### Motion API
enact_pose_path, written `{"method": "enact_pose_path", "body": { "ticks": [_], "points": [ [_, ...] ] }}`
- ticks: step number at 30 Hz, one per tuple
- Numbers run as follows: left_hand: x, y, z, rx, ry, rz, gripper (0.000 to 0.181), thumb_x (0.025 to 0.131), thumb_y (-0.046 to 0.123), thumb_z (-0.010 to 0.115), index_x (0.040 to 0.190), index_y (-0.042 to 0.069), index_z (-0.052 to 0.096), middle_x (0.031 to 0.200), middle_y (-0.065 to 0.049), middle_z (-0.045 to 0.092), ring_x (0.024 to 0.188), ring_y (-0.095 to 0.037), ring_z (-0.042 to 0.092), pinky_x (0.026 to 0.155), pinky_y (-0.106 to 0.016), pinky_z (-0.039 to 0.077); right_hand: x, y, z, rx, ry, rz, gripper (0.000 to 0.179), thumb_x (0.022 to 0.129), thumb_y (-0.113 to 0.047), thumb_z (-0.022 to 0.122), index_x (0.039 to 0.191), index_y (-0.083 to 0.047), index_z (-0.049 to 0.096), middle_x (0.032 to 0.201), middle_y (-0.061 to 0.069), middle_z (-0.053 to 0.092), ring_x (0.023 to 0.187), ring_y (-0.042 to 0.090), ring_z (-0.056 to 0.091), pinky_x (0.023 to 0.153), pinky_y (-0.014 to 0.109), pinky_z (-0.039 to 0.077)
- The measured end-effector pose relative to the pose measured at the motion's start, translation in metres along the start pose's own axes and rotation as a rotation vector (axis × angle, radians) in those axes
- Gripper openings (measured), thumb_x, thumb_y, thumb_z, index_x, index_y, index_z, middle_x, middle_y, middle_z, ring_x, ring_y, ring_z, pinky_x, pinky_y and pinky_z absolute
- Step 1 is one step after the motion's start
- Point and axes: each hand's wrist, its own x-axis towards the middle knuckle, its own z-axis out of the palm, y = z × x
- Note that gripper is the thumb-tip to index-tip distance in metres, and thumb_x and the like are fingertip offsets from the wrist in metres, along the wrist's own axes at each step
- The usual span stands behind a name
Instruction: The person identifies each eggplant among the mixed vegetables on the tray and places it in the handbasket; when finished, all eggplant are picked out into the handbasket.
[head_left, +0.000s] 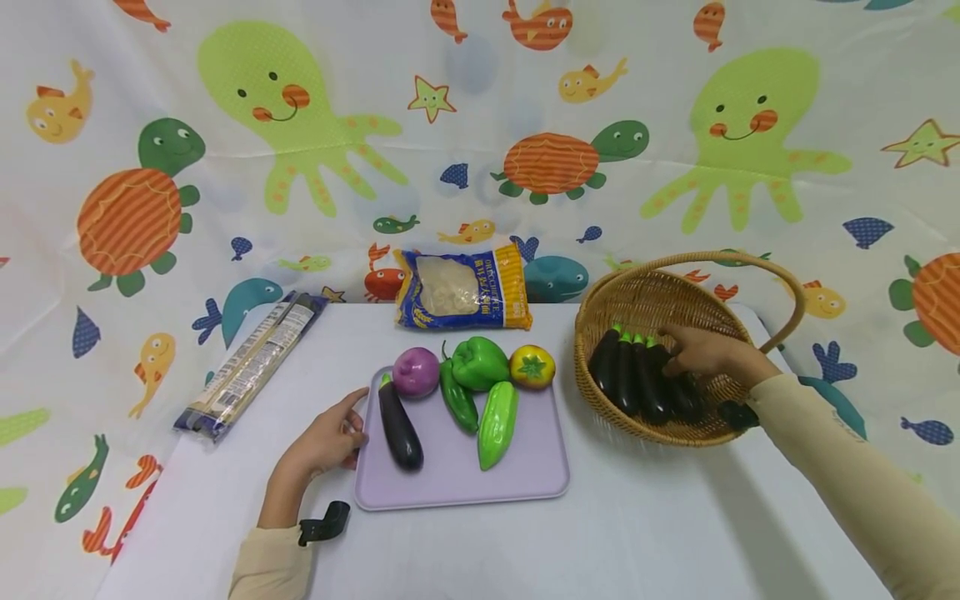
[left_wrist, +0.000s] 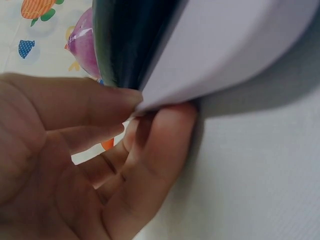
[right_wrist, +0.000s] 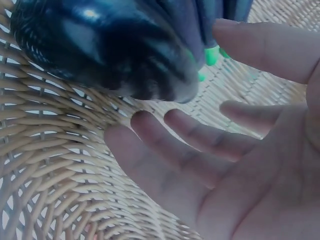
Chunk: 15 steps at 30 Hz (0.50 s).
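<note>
My left hand [head_left: 322, 437] pinches the left rim of a lilac tray [head_left: 450, 483] between thumb and fingers. On the tray lie an eggplant [head_left: 400, 427], a purple onion [head_left: 416, 372], a green bell pepper [head_left: 480, 364], a slim green chili pepper [head_left: 458, 398], a ribbed pale-green vegetable [head_left: 497, 425] and a yellow-red round fruit or vegetable [head_left: 532, 367]. My right hand [head_left: 705, 352] reaches into a wicker basket [head_left: 663, 296] holding several eggplants [head_left: 626, 379]. In the right wrist view, its extended fingers are spread beside the nearest eggplant [right_wrist: 100, 45], gripping nothing.
A blue-and-yellow pasta bag [head_left: 465, 287] stands behind the tray. To the left lies a long clear-and-blue package [head_left: 255, 362]. The basket's tall handle [head_left: 795, 292] arches over my right forearm. A patterned sea-animal cloth [head_left: 465, 150] hangs behind the white table [head_left: 465, 554].
</note>
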Motion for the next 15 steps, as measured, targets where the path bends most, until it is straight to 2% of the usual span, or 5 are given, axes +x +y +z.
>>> {"method": "enact_pose_path", "body": {
  "ticks": [2, 7, 15],
  "points": [
    [0.0, 0.0, 0.0, 0.001, 0.002, 0.003, 0.076, 0.087, -0.008, 0.058, 0.157, 0.0, 0.029, 0.101, -0.016, 0.051, 0.068, -0.022, 0.06, 0.055, -0.037, 0.06, -0.002, -0.002, 0.0, -0.048, 0.031, -0.023, 0.079, 0.094, -0.01, 0.064, 0.154, 0.013, 0.017, 0.137, 0.047, 0.041, 0.123, 0.059, 0.049, 0.087, 0.06, 0.057],
    [-0.001, 0.0, 0.0, 0.006, 0.002, 0.005, 0.076, 0.087, -0.008, 0.058, 0.157, -0.001, 0.029, 0.1, -0.015, 0.051, 0.068, -0.022, 0.059, 0.054, -0.037, 0.059, -0.01, -0.013, 0.0, -0.184, 0.137, -0.103, 0.075, 0.096, -0.016, 0.062, 0.153, 0.014, 0.022, 0.141, 0.045, 0.042, 0.129, 0.061, 0.043, 0.105, 0.072, 0.038],
    [0.0, 0.0, 0.001, 0.01, 0.001, 0.005, 0.076, 0.087, -0.007, 0.058, 0.157, -0.001, 0.029, 0.101, -0.015, 0.052, 0.069, -0.022, 0.06, 0.055, -0.037, 0.06, -0.035, -0.051, 0.01, -0.269, 0.271, -0.248, 0.067, 0.099, -0.016, 0.063, 0.152, 0.011, 0.031, 0.142, 0.04, 0.046, 0.129, 0.056, 0.047, 0.103, 0.069, 0.041]
  ]
}}
